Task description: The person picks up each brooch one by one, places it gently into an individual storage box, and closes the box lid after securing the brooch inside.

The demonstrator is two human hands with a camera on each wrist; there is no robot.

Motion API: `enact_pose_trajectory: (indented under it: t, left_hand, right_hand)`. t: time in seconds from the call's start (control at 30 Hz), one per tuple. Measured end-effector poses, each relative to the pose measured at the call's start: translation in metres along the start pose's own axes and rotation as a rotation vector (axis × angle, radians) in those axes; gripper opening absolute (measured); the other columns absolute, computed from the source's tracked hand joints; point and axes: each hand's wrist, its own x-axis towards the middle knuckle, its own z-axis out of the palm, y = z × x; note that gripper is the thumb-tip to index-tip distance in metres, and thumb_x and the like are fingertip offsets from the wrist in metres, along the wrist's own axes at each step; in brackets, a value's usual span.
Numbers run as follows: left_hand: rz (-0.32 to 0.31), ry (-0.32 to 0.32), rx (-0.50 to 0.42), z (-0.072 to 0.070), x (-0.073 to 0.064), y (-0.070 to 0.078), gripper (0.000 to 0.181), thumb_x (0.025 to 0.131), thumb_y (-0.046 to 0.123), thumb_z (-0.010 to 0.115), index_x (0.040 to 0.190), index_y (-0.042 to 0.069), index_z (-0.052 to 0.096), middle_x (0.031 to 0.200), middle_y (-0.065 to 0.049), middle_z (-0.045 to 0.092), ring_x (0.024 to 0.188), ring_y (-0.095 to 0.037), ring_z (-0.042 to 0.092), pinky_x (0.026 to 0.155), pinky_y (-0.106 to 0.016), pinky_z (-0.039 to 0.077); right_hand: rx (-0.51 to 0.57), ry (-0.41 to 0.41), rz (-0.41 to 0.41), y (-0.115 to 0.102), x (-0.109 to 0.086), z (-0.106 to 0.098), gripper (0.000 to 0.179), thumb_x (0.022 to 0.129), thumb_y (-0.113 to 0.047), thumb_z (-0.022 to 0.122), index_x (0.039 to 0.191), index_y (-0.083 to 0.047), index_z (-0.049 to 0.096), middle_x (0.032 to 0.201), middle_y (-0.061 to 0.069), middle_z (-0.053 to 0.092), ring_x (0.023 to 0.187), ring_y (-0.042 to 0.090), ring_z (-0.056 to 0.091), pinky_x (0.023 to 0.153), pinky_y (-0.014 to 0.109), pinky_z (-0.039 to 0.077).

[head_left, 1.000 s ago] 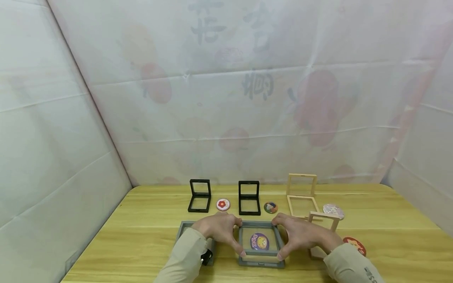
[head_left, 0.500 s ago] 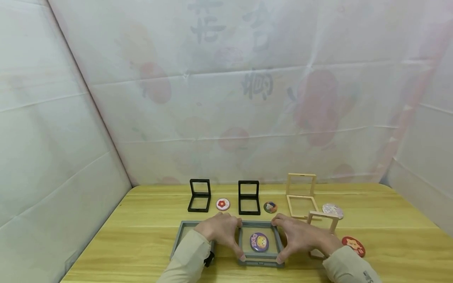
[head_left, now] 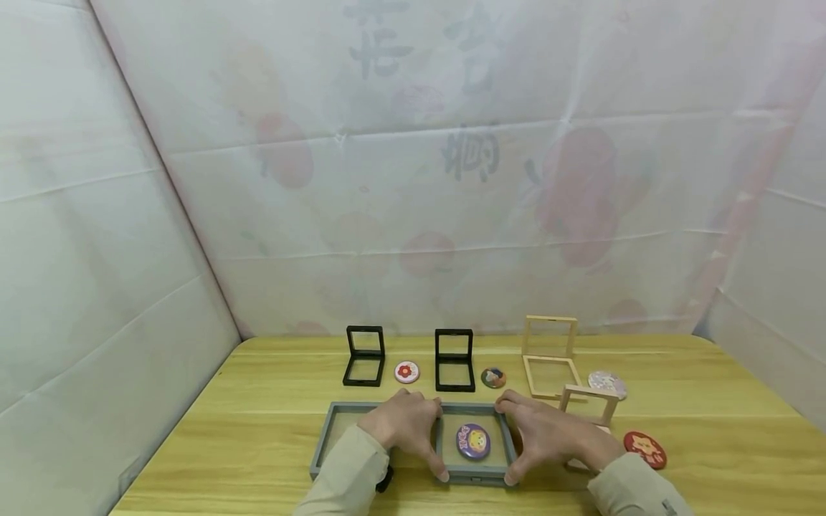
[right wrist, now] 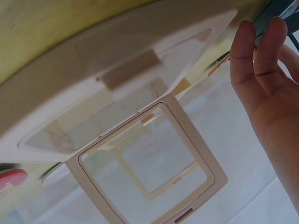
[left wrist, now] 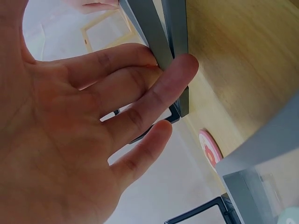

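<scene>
Between my hands lies a grey display frame (head_left: 477, 473) with clear film, its two halves nearly together. A round purple badge (head_left: 474, 441) with a yellow cartoon face shows through the film. My left hand (head_left: 406, 423) grips the left side, thumb at the near corner and forefinger at the far one. The right hand (head_left: 548, 437) holds the right side in the same way. In the left wrist view, a narrow wedge-shaped gap parts the frame's halves (left wrist: 145, 28) by my fingertips. A second grey frame (head_left: 320, 451) lies at the left, partly hidden under the left sleeve.
Behind stand two open black frames (head_left: 366, 353), a flower badge (head_left: 407, 372) and a dark multicoloured badge (head_left: 493, 378). At the right are a pale yellow frame (head_left: 548, 357), a pale badge (head_left: 606, 385), a beige frame (head_left: 590, 391) beside my right wrist, and a red badge (head_left: 645, 449).
The upper half of the grey frame has come down onto the lower half over the purple badge. Both hands keep their hold at the sides, with the left arm shifted slightly.
</scene>
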Motion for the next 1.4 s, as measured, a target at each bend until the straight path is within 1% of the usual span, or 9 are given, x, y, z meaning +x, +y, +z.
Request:
enact_pose_trajectory:
  t: [0.27,0.33,0.43,0.53,0.67,0.97,1.1,1.27,1.4]
  left_hand:
    - [0.014,0.025,0.021,0.0005,-0.0014,0.0028,0.075,0.061,0.055,0.094,0.116,0.009,0.073,0.091,0.003,0.071,0.077,-0.005,0.060,0.095,-0.032,0.048]
    - [0.014,0.031,0.035,0.0009,-0.0019,0.0035,0.074,0.060,0.056,0.094,0.114,0.009,0.074,0.090,0.004,0.070,0.075,-0.005,0.060,0.094,-0.031,0.048]
    - [0.012,0.042,0.064,0.0019,-0.0021,0.0046,0.074,0.059,0.059,0.093,0.112,0.010,0.075,0.096,0.001,0.073,0.075,-0.006,0.062,0.095,-0.031,0.048]
    - [0.007,0.050,0.078,0.0031,-0.0017,0.0055,0.073,0.058,0.060,0.093,0.108,0.011,0.076,0.093,0.000,0.074,0.071,-0.007,0.061,0.094,-0.032,0.049]
    - [-0.002,0.052,0.077,0.0041,-0.0011,0.0062,0.071,0.057,0.060,0.093,0.106,0.011,0.076,0.082,0.002,0.071,0.066,-0.006,0.058,0.093,-0.032,0.049]
    - [-0.003,0.058,0.077,0.0050,-0.0024,0.0068,0.074,0.057,0.059,0.094,0.109,0.010,0.075,0.088,0.000,0.073,0.067,-0.006,0.059,0.092,-0.032,0.050]
    - [-0.001,0.070,0.071,0.0056,-0.0032,0.0070,0.071,0.056,0.059,0.094,0.106,0.010,0.076,0.100,-0.004,0.075,0.066,-0.006,0.058,0.092,-0.031,0.050]
    - [-0.014,0.070,0.063,0.0072,-0.0035,0.0077,0.078,0.056,0.058,0.095,0.112,0.008,0.074,0.098,-0.005,0.075,0.067,-0.006,0.058,0.092,-0.030,0.049]
    - [-0.009,0.072,0.086,0.0089,-0.0033,0.0090,0.079,0.056,0.059,0.094,0.112,0.007,0.074,0.102,-0.007,0.075,0.068,-0.007,0.060,0.092,-0.031,0.050]
  right_hand:
    - [-0.015,-0.003,0.009,-0.0002,-0.0006,0.0016,0.101,0.068,-0.050,0.090,0.136,0.014,0.050,0.132,0.016,0.050,0.114,0.040,0.059,0.094,0.048,0.053]
    - [-0.028,0.005,-0.003,0.0001,-0.0002,0.0022,0.101,0.068,-0.050,0.090,0.135,0.014,0.051,0.132,0.017,0.050,0.114,0.039,0.059,0.095,0.047,0.053]
    - [-0.052,0.021,-0.031,0.0003,-0.0003,0.0032,0.100,0.067,-0.051,0.090,0.133,0.013,0.051,0.130,0.015,0.051,0.111,0.036,0.060,0.094,0.044,0.054]
    - [-0.076,0.035,-0.053,0.0008,-0.0007,0.0041,0.098,0.066,-0.051,0.091,0.131,0.012,0.053,0.128,0.014,0.051,0.109,0.033,0.061,0.093,0.042,0.054]
    - [-0.085,0.041,-0.049,0.0011,-0.0001,0.0052,0.097,0.065,-0.050,0.091,0.130,0.011,0.054,0.127,0.013,0.051,0.106,0.031,0.062,0.092,0.041,0.055]
    - [-0.091,0.025,-0.027,-0.0019,-0.0004,0.0059,0.101,0.065,-0.051,0.090,0.132,0.013,0.052,0.129,0.016,0.051,0.108,0.033,0.060,0.094,0.043,0.054]
    - [-0.081,0.021,-0.006,-0.0027,-0.0002,0.0062,0.101,0.064,-0.050,0.091,0.133,0.012,0.052,0.130,0.015,0.050,0.109,0.033,0.060,0.094,0.044,0.054]
    - [-0.049,0.015,0.029,-0.0044,-0.0016,0.0071,0.102,0.064,-0.048,0.092,0.136,0.012,0.050,0.133,0.015,0.049,0.111,0.036,0.060,0.094,0.048,0.053]
    - [-0.043,0.020,0.030,-0.0057,-0.0028,0.0084,0.103,0.063,-0.047,0.093,0.136,0.011,0.050,0.132,0.013,0.049,0.107,0.032,0.060,0.094,0.047,0.053]
